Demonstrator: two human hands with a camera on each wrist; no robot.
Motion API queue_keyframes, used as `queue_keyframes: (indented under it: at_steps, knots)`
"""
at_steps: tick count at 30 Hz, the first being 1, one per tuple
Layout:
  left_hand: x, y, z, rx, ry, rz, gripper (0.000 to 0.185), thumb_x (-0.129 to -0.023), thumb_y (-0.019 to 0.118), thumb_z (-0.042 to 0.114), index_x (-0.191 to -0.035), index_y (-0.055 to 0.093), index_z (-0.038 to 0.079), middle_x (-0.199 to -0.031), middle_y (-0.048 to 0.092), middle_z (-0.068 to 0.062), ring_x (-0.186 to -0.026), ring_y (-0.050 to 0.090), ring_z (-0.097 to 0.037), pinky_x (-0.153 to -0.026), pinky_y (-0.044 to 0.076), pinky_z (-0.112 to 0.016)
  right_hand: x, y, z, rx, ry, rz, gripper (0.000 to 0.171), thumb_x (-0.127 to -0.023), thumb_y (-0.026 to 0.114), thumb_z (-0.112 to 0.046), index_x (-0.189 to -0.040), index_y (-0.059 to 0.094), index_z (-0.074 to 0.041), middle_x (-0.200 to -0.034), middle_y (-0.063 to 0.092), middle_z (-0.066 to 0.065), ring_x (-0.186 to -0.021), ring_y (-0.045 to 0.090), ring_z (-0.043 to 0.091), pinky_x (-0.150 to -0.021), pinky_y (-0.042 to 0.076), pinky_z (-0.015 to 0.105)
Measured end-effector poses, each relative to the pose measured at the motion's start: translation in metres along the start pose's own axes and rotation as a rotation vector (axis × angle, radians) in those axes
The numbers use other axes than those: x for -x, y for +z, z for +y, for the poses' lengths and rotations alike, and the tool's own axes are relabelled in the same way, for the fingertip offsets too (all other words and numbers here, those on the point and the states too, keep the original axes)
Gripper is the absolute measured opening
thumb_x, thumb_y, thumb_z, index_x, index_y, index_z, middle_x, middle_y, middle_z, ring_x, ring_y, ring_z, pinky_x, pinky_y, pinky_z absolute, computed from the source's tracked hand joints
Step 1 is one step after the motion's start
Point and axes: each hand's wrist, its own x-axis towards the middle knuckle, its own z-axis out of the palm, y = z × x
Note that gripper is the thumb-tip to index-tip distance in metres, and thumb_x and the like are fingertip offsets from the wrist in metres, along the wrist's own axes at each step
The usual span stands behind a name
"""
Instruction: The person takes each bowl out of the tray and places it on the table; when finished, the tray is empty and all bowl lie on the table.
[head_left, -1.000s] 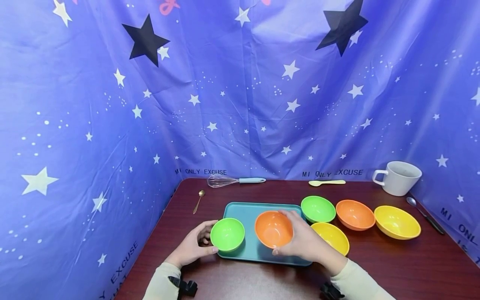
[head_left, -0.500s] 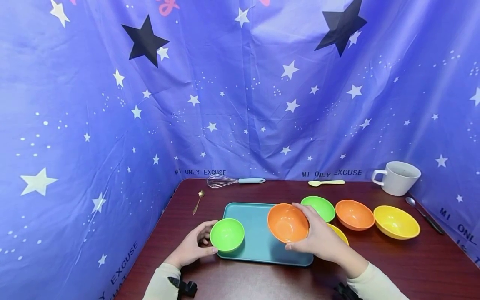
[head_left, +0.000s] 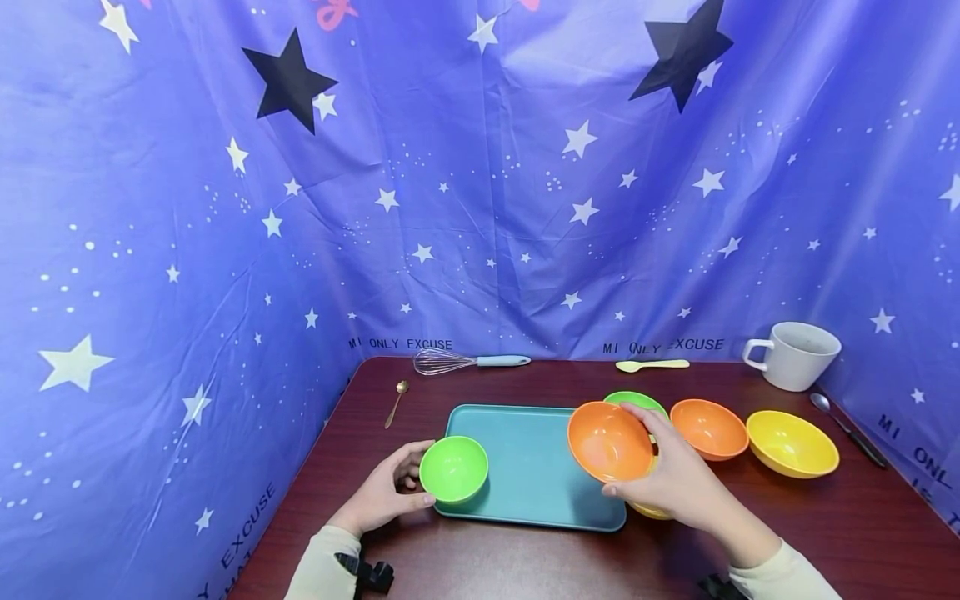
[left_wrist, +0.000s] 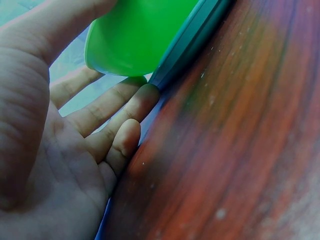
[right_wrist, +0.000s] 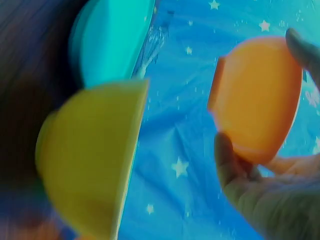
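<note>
A dark red-brown table is enclosed on three sides by a blue star-printed cloth. A teal tray lies near the front edge. An orange bowl is grasped by the right hand, tilted and lifted off the table, above the tray's right edge and over a yellow bowl that is mostly hidden in the head view. A green bowl stands on the tray's left end and is cupped by the left hand, thumb and fingers curved around its side. Behind the held bowl, a second green bowl, a second orange bowl and a second yellow bowl are set out in a row. Along the back edge are seen a whisk, a pale spoon and a white mug; a gold spoon lies at the left, a dark-handled spoon at the right.
</note>
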Motion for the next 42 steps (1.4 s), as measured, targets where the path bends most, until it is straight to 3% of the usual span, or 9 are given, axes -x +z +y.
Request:
queue_keyframes:
  at_steps: [7,9,14,18,23,29,35,40,42]
  knots:
    - [0.0,0.0,-0.001,0.0,-0.003,0.003,0.078,-0.087,0.087,0.015,-0.155,0.047,0.017,-0.127,0.067,-0.006,-0.106,0.067,-0.025,-0.084,0.052,-0.032,0.013,-0.023,0.017,0.024,0.004,-0.032,0.114,-0.066,0.098,-0.053,-0.158,0.041,-0.016,-0.15,0.049,0.017,-0.126,0.055,0.039,-0.096,0.049,0.061]
    - [0.0,0.0,-0.001,0.003,-0.006,0.001,0.078,-0.087,0.087,0.015,-0.155,0.047,0.018,-0.127,0.067,-0.006,-0.106,0.066,-0.026,-0.085,0.052,-0.032,0.016,-0.029,0.022,0.04,0.023,-0.036,0.113,-0.067,0.098,-0.052,-0.159,0.041,-0.015,-0.149,0.049,0.017,-0.124,0.056,0.038,-0.094,0.052,0.055]
    - [-0.001,0.001,-0.003,0.009,-0.002,-0.001,0.078,-0.088,0.086,0.014,-0.155,0.047,0.017,-0.128,0.067,-0.007,-0.106,0.066,-0.027,-0.085,0.052,-0.033,0.022,-0.043,0.034,0.062,0.025,-0.017,0.11,-0.069,0.098,-0.049,-0.157,0.042,-0.013,-0.147,0.051,0.013,-0.119,0.057,0.03,-0.087,0.052,0.025]
    - [-0.002,0.001,-0.004,0.011,0.004,-0.004,0.078,-0.088,0.086,0.014,-0.155,0.047,0.017,-0.127,0.067,-0.007,-0.106,0.066,-0.026,-0.085,0.052,-0.033,0.028,-0.052,0.043,0.067,0.007,0.029,0.106,-0.069,0.1,-0.043,-0.155,0.045,-0.015,-0.145,0.052,0.01,-0.115,0.053,0.015,-0.085,0.045,0.015]
    - [-0.002,0.001,-0.003,0.008,0.004,-0.005,0.078,-0.088,0.086,0.014,-0.155,0.047,0.016,-0.128,0.067,-0.007,-0.106,0.066,-0.026,-0.085,0.052,-0.034,0.036,-0.06,0.058,0.067,0.039,0.058,0.104,-0.069,0.1,-0.037,-0.154,0.046,-0.016,-0.141,0.053,0.011,-0.107,0.05,0.002,-0.082,0.044,0.015]
    - [-0.001,0.0,-0.003,0.002,-0.006,-0.002,0.078,-0.088,0.086,0.015,-0.155,0.047,0.017,-0.127,0.067,-0.007,-0.105,0.066,-0.025,-0.085,0.052,-0.033,0.045,-0.071,0.071,0.055,0.102,0.05,0.106,-0.073,0.098,-0.033,-0.158,0.04,-0.007,-0.142,0.051,0.021,-0.109,0.043,-0.007,-0.08,0.039,0.01]
    - [0.0,0.0,-0.003,-0.006,-0.018,0.005,0.079,-0.087,0.087,0.016,-0.155,0.047,0.018,-0.126,0.067,-0.007,-0.106,0.066,-0.026,-0.085,0.052,-0.033,0.054,-0.08,0.082,0.073,0.185,0.011,0.11,-0.079,0.094,-0.037,-0.162,0.031,-0.004,-0.151,0.042,0.029,-0.119,0.051,0.022,-0.077,0.039,0.007]
    - [0.0,0.0,-0.004,-0.015,-0.017,0.006,0.079,-0.087,0.087,0.017,-0.155,0.047,0.018,-0.126,0.067,-0.007,-0.105,0.066,-0.026,-0.085,0.052,-0.032,0.063,-0.086,0.094,0.143,0.188,0.02,0.108,-0.078,0.094,-0.04,-0.16,0.034,-0.004,-0.149,0.045,0.028,-0.112,0.046,0.005,-0.075,0.037,0.011]
    - [0.0,0.0,-0.003,-0.016,-0.016,0.009,0.079,-0.087,0.088,0.017,-0.155,0.047,0.018,-0.126,0.067,-0.006,-0.105,0.066,-0.026,-0.085,0.052,-0.032,0.065,-0.088,0.098,0.16,0.184,0.016,0.108,-0.078,0.094,-0.04,-0.159,0.034,-0.002,-0.147,0.045,0.03,-0.117,0.048,0.011,-0.079,0.039,0.018]
